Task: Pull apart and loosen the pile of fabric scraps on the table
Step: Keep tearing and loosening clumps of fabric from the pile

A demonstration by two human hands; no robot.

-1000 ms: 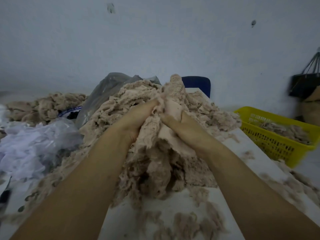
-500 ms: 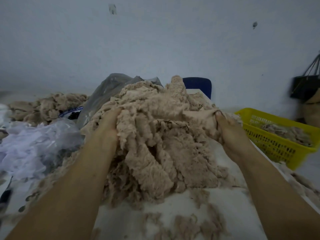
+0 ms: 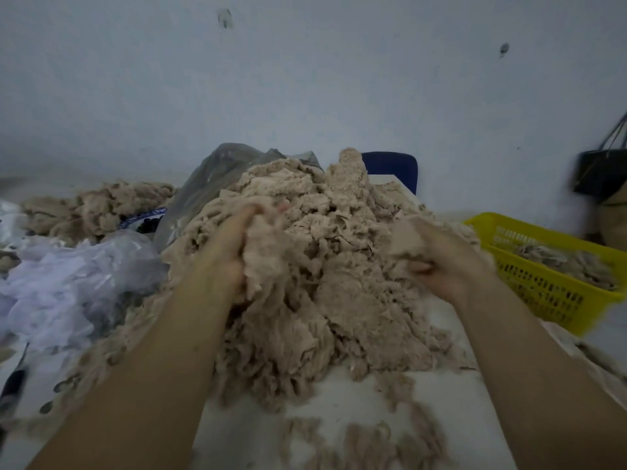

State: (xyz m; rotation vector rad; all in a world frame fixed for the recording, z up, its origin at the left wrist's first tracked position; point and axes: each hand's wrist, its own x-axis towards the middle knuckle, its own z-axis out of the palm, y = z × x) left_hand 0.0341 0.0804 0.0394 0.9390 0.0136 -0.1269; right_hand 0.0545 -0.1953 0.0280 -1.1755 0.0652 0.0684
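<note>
Both bare forearms reach forward, well apart. The left hand [image 3: 226,256] digs in, fingers curled round a clump of scraps [image 3: 271,256]. The right hand [image 3: 448,266], blurred, grips another clump, palm turned inward.

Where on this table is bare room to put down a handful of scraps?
Best: the bare white table between the near edge of the big pile and the loose tufts. A small bare corner lies beside the blue chair. Crowded: plastic bags on the left, the yellow basket on the right.
</note>
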